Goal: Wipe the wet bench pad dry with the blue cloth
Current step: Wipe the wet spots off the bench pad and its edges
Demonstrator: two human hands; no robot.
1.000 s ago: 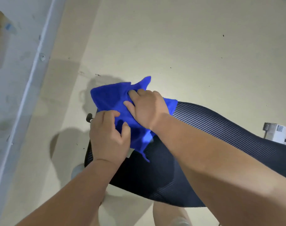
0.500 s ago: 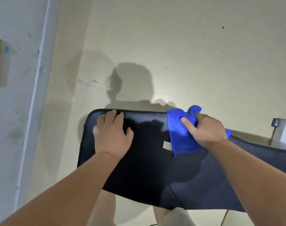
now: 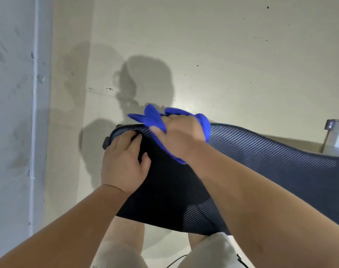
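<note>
The bench pad (image 3: 271,163) is a long black cushion with a carbon-weave texture, running from the centre to the right edge. My left hand (image 3: 124,163) lies flat on its left end, fingers together near the far corner. My right hand (image 3: 180,136) presses the bunched blue cloth (image 3: 155,120) against the pad's far edge, just right of my left hand. Part of the cloth sticks out beyond the fingers and over the pad's edge; the rest is hidden under my palm.
A pale floor (image 3: 203,55) with dark specks lies beyond the pad. A light wall with a vertical trim strip (image 3: 36,113) runs down the left. A white box-like object (image 3: 338,136) stands at the right edge. My knees (image 3: 213,250) show below the pad.
My right hand has swept the cloth leftward along the pad's far edge, close to my left hand. The left hand stays on the pad's left end.
</note>
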